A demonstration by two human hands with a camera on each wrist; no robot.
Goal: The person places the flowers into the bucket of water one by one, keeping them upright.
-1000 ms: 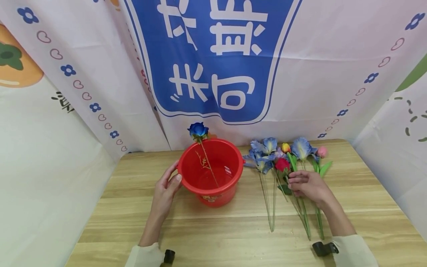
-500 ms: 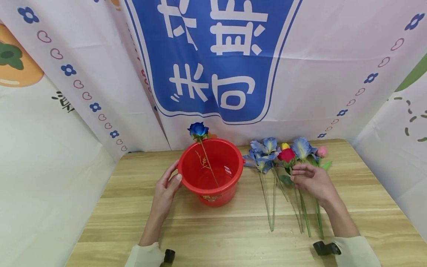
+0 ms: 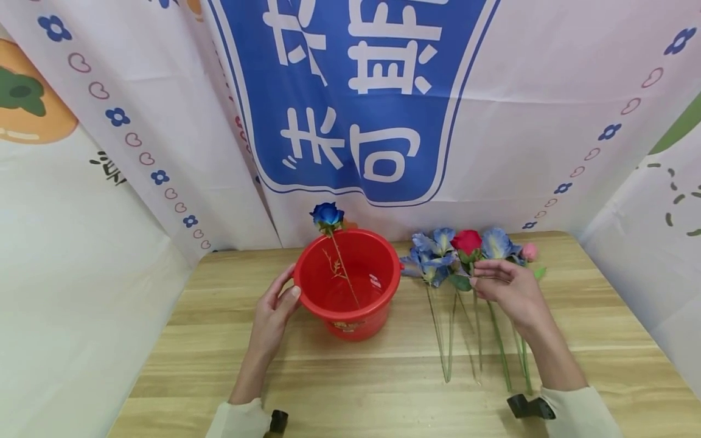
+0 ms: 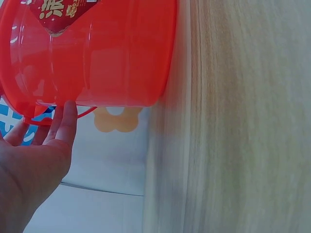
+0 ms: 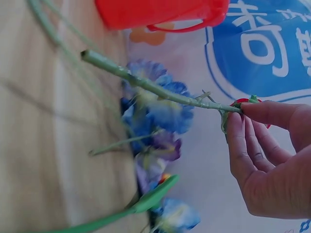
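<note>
My left hand [image 3: 274,307] holds the rim of a red plastic bucket [image 3: 361,328] at its left side. In the left wrist view, its fingers lie along the bucket wall beside the red handle [image 4: 87,112]. A blue artificial rose [image 3: 327,214] leans inside the bucket, its bloom above the back rim. On the right, my right hand [image 3: 512,295] pinches a red artificial rose [image 3: 467,241] just below the bloom. The right wrist view shows the rose's green stem [image 5: 160,91] raised off the table, cut end toward the camera; the bloom is mostly hidden behind the fingers.
Several blue artificial irises [image 3: 432,261] lie right of the bucket with their stems toward me. A pink bud [image 3: 529,251] lies beyond my right hand. The wooden table [image 3: 383,389] ends against a printed cloth backdrop [image 3: 520,140].
My right hand has lifted the red rose off the other flowers and moved it slightly away from me, its stem swinging more upright. The left hand and bucket stay in place.
</note>
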